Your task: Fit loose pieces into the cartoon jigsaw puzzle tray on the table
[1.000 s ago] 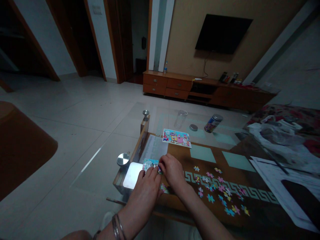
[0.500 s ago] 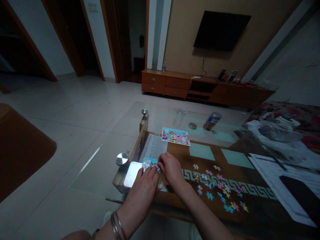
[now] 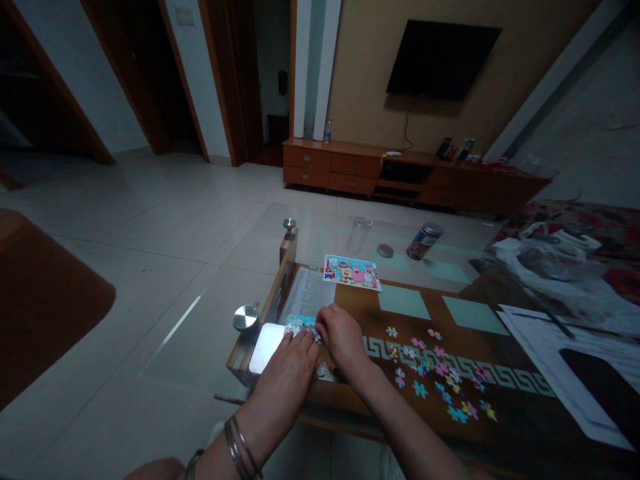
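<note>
Seen from a head-worn camera, a person's two bare hands work at a jigsaw puzzle on a glass-topped table (image 3: 367, 313) in a dim living room. A small joined section (image 3: 297, 323) of the puzzle, mostly pale blue where it shows, lies near the table's left end, partly covered by the hands. The left hand (image 3: 290, 360), with metal bangles (image 3: 238, 445) on its wrist, lies over this section with fingers extended, resting on it rather than clenched. The right hand (image 3: 344, 337) is at the section's right edge, its fingertips drawn together; whether its grip has a piece in it cannot be told. Another colourful patch (image 3: 327, 372) shows between the hands, nearer the person; whether it connects with the section is hidden. The puzzle looks only partly done: some pieces are fitted together, while a couple of dozen loose pieces (image 3: 420, 389) in pink, blue and yellow are scattered to the right of the right hand, apparently left to place. Beyond the hands lies a picture card (image 3: 355, 273) of cartoon characters. Farther back stand a clear cup (image 3: 360, 233) and a printed can (image 3: 425, 241), with a round lid (image 3: 385, 251) between them. At the far right lie papers (image 3: 543, 347) and a plastic bag (image 3: 537, 267).
</note>
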Tool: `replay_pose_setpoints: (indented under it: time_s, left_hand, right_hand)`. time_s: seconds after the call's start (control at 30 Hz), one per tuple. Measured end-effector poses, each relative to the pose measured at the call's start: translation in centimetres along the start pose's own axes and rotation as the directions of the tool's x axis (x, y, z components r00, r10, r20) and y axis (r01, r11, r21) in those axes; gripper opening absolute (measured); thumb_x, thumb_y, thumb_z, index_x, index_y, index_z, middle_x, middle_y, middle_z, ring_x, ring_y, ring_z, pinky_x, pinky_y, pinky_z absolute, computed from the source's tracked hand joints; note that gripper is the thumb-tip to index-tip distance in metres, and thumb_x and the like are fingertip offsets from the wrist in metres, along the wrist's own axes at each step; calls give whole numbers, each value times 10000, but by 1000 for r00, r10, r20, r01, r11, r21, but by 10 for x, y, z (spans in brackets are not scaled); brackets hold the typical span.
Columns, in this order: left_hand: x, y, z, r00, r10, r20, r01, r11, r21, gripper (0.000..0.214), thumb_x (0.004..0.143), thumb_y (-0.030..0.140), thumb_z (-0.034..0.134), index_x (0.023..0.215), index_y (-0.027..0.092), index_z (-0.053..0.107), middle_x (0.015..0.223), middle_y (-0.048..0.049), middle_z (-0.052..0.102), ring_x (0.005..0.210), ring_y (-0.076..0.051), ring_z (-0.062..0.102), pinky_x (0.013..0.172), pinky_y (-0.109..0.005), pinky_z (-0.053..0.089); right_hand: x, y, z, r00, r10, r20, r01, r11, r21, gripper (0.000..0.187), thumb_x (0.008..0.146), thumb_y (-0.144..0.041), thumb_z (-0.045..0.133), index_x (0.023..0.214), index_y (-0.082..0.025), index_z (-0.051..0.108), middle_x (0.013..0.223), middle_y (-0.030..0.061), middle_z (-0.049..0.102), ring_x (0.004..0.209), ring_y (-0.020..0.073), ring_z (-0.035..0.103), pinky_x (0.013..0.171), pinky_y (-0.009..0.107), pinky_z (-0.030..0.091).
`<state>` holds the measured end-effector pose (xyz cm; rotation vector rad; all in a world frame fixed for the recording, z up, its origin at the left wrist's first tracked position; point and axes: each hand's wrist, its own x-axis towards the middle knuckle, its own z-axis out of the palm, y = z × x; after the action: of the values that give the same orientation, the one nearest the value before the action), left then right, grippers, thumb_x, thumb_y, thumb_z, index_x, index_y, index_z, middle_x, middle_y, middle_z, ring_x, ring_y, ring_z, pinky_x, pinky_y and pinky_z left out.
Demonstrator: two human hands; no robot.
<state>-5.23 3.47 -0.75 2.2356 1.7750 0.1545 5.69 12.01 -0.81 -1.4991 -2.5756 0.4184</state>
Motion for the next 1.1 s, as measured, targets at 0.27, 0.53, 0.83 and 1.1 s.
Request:
replay_pose_setpoints:
  time_s: [0.27, 0.53, 0.83, 1.1]
  left_hand:
    - [-3, -3, -10, 1000, 15, -18, -16, 999, -33, 268, 841, 80, 465, 1074, 118, 592, 1235, -126, 587, 1168, -254, 533, 1076, -453, 369]
    - [2, -6, -4, 999, -30, -25, 27, 991, -132, 282, 794, 41, 469, 1046, 120, 566, 1150, -120, 602, 1083, -258, 548, 994, -449, 416]
    - [6, -19, -13, 969, -155, -190, 118, 974, -194, 302, 784, -13, 376, 949, 161, 558, 1004, -85, 607, 1011, -245, 512, 874, -394, 411]
    - [9, -19, -11, 977, -186, -106, 165, 970, -179, 399, 703, -35, 388, 969, 188, 584, 1006, -76, 616, 972, -230, 525, 837, -359, 384]
  right_hand:
    - [0, 0, -2, 999, 16, 32, -15, 1000, -12, 113, 878, -166, 534, 897, -173, 646, 948, 62, 655, 894, 175, 585, 725, 245, 367]
    - [0, 0, -2, 999, 16, 35, -16, 1000, -7, 122, 882, -167, 526, 898, -169, 647, 949, 65, 655, 902, 174, 582, 724, 244, 362]
    - [-1, 2, -1, 1000, 12, 8, -12, 1000, -9, 112, 877, -182, 542, 886, -168, 652, 940, 68, 661, 876, 184, 589, 693, 252, 349]
    - [0, 3, 0, 1000, 2, -4, -2, 1000, 2, 105, 868, -166, 546, 883, -165, 650, 937, 69, 659, 888, 193, 589, 704, 256, 350]
